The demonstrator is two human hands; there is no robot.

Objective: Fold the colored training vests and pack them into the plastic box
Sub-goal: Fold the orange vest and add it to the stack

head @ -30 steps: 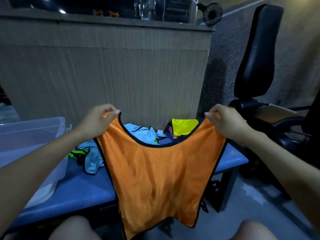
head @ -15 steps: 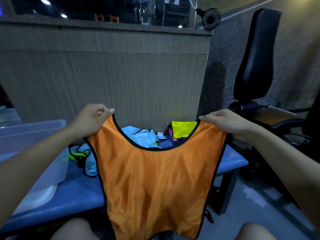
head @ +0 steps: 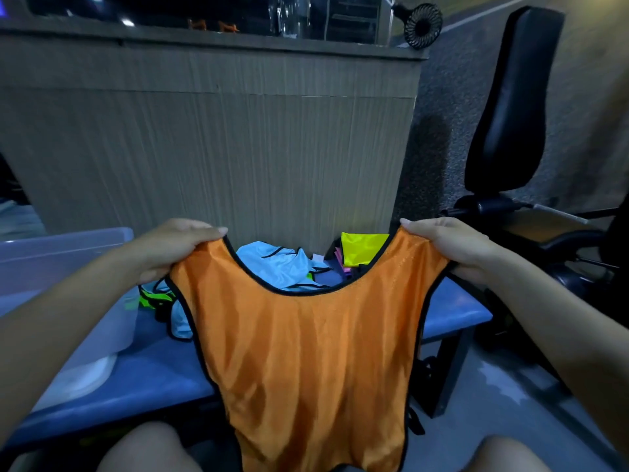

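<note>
An orange vest (head: pixel 313 362) with black trim hangs spread out in front of me, above the blue bench (head: pixel 160 369). My left hand (head: pixel 170 247) grips its left shoulder strap and my right hand (head: pixel 452 243) grips its right one. The vest's lower hem drops between my knees. The clear plastic box (head: pixel 51 267) stands on the bench at the left. Behind the orange vest lie a light blue vest (head: pixel 275 264), a yellow vest (head: pixel 360 247) and a green one (head: pixel 149 298).
A wood-panel counter (head: pixel 211 137) rises right behind the bench, with a small black fan (head: pixel 423 25) on top. A black padded gym seat (head: pixel 510 107) stands at the right. Grey floor shows to the right of the bench.
Both hands have turned palm-down over the straps and drawn the vest slightly toward me. The vest hangs a little lower and flatter.
</note>
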